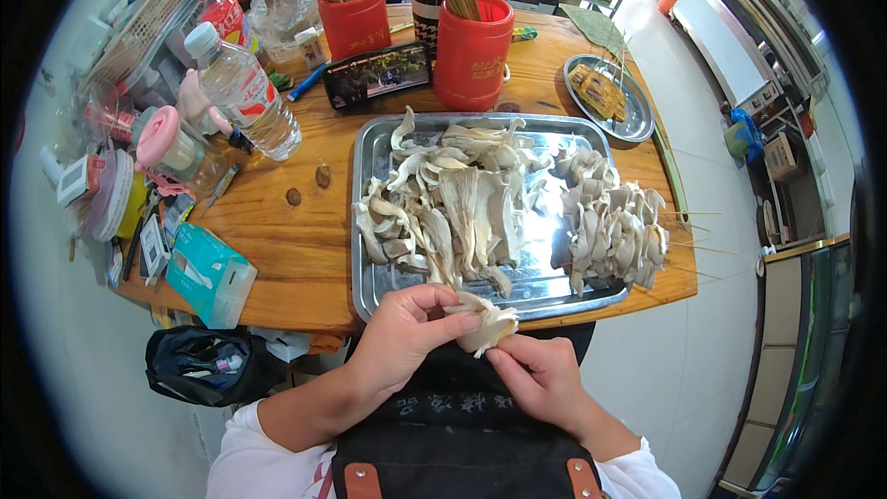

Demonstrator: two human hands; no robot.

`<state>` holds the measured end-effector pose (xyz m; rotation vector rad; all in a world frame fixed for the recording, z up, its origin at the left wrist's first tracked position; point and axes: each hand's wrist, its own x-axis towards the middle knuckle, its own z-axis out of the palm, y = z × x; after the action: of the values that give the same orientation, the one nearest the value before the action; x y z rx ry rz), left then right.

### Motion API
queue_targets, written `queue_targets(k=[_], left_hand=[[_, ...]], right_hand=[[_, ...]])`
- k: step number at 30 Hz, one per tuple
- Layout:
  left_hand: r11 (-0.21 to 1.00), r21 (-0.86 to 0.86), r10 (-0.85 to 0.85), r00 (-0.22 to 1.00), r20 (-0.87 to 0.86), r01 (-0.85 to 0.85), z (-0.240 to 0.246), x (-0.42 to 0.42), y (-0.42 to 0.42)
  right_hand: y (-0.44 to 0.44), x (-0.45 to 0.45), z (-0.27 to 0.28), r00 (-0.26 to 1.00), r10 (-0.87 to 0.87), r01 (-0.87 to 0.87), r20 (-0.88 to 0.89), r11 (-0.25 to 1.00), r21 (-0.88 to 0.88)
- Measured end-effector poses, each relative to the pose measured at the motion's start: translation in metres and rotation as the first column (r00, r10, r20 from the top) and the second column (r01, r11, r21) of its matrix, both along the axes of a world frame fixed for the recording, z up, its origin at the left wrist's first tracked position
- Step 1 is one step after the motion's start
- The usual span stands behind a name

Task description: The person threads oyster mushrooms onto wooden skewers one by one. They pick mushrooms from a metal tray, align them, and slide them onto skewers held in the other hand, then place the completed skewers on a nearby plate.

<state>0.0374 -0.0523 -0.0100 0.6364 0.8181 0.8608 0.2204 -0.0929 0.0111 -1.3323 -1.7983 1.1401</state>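
Note:
Over the near edge of the metal tray (537,249), my left hand (409,326) pinches a folded oyster mushroom piece (488,326) between thumb and fingers. A thin bamboo skewer (435,262) seems to run up and left from these fingers. My right hand (544,374) pinches the lower right edge of the same piece; whether it also grips a skewer end is hidden. Loose torn oyster mushrooms (471,215) heap the tray's left and middle. Along its right side lie skewered oyster mushrooms (613,229), their bamboo sticks reaching past the rim.
Behind the tray, a phone (378,76) leans near two red skewer holders (475,55) (353,21). A metal plate (644,111) with browned skewered food sits back right. Leftward are a water bottle (242,93), a pink-lidded cup (166,142) and a tissue pack (208,274).

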Motion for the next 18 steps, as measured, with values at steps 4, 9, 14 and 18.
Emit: queue_targets(k=[4,9,14,18], left_hand=[[0.987,0.093,-0.124,0.991,-0.054,0.128,0.007,-0.005,0.006],[0.657,0.680,0.289,0.725,-0.625,0.324,0.014,-0.026,0.046],[0.458,0.644,0.580,0.343,-0.739,0.613,0.011,-0.026,0.068],[0.442,0.629,0.564,0.347,-0.749,0.640,0.021,-0.032,0.062]], right_hand=[[0.000,0.004,0.001,0.999,-0.033,0.033,-0.002,0.999,0.014],[0.002,0.016,0.000,0.983,-0.184,0.184,-0.018,0.983,-0.012],[0.000,0.022,-0.003,0.963,-0.263,0.260,-0.061,0.964,-0.051],[-0.001,0.025,-0.004,0.952,-0.294,0.289,-0.083,0.955,-0.069]])
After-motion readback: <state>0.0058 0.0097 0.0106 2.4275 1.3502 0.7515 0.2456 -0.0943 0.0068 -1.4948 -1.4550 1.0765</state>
